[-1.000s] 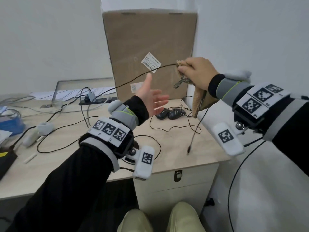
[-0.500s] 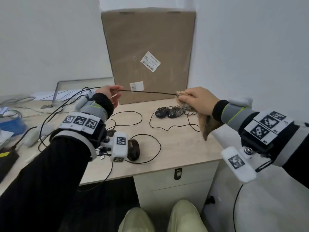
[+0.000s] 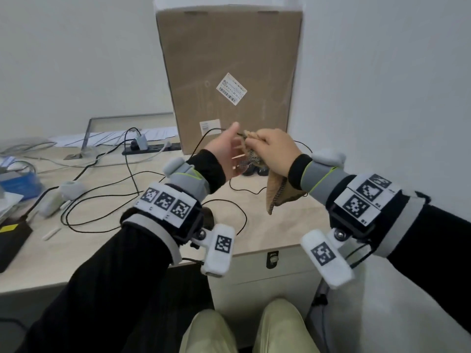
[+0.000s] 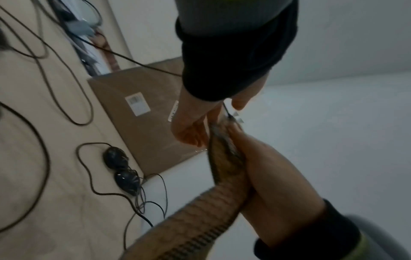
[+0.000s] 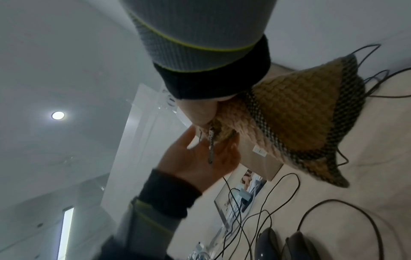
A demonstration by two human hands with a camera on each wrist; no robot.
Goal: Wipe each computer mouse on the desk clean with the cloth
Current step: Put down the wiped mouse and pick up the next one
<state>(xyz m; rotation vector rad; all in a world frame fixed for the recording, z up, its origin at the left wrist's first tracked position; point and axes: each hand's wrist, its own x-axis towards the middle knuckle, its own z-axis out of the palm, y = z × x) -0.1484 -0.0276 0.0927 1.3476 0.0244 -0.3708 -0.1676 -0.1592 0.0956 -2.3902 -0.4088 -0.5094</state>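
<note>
Both hands meet; right fingers (image 3: 257, 139) bunch the cloth (image 3: 276, 193).

Both forearms raised above desk level, wrists close together. Left hand (image 3: 224, 154) palm turned rightward, fingers extended and relaxed, thumb up. Right hand (image 3: 276, 151) knuckles up, fingers curled in a closed grasp.
</note>
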